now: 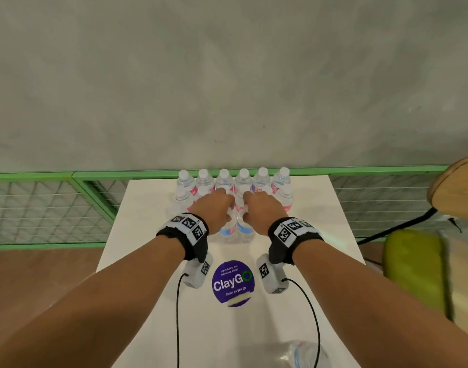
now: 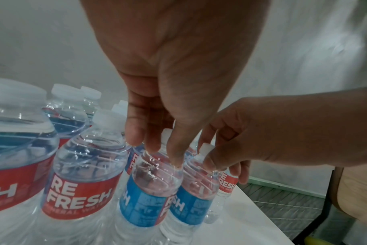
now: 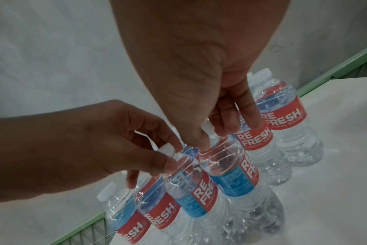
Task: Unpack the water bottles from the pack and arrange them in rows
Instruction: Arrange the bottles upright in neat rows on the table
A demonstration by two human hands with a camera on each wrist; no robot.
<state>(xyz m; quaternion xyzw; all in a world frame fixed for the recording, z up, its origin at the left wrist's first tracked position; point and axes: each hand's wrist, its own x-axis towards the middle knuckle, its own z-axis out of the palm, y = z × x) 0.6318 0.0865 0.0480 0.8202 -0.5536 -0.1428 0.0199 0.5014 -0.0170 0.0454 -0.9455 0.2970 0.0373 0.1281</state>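
Here the left hand (image 1: 213,205) pinches the neck of one water bottle (image 2: 151,190), and the right hand (image 1: 258,208) pinches the neck of the bottle beside it (image 3: 230,172). Both stand upright on the white table (image 1: 148,235), in front of two rows of bottles (image 1: 234,180) at its far edge.

Readable text on my feeds: bottle labels (image 2: 80,197) say "RE FRESH", with "MINERAL WATER" under it, white on red; the blue label panels are too blurred to read. In the head view, lower centre, a round purple sticker (image 1: 232,282) on the counter (image 1: 307,261) reads "Let's keep our pantries clean", "ClayGO", "Clean as you go".
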